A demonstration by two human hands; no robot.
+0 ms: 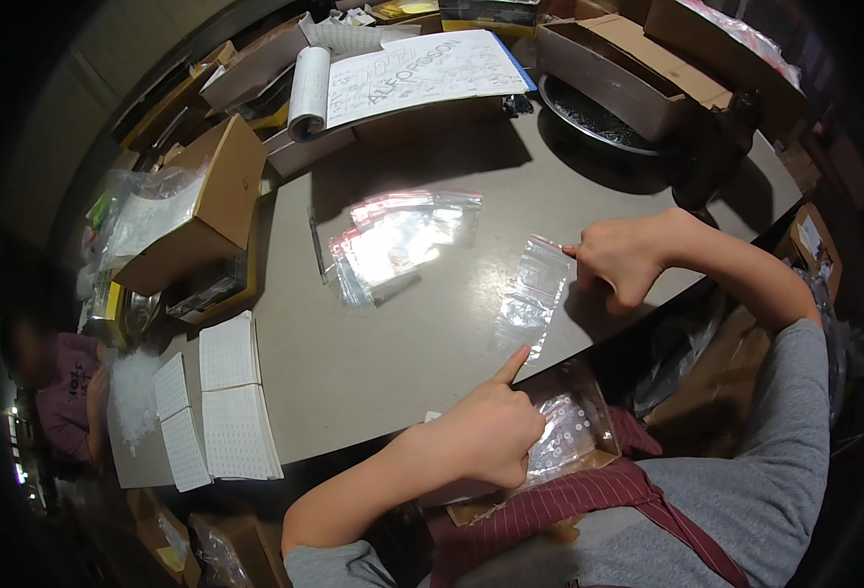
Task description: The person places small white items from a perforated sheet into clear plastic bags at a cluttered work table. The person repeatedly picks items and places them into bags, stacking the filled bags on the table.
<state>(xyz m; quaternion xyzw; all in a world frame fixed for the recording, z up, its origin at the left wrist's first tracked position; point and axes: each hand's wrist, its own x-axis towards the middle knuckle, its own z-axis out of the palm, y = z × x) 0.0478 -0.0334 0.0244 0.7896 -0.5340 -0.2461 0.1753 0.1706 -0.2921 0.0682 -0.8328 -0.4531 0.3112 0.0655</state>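
Observation:
A clear zip bag with a red-edged top lies on the grey table in front of me. My left hand stretches its index finger to the bag's near end, fingertip touching it; the other fingers are bent and the thumb hangs apart. At the bag's far right corner is my right hand, fingers bent, fingertips at the red edge; its underside is hidden. Below my left hand, partly covered by it, sits an open cardboard box holding clear bags with small round white pieces. Farther left lies a fanned stack of clear zip bags.
A dark pen lies beside the stack. White label sheets and a pile of clear plastic pieces are at left. Cardboard boxes, a notepad and a round black pan border the table. Another person is at far left.

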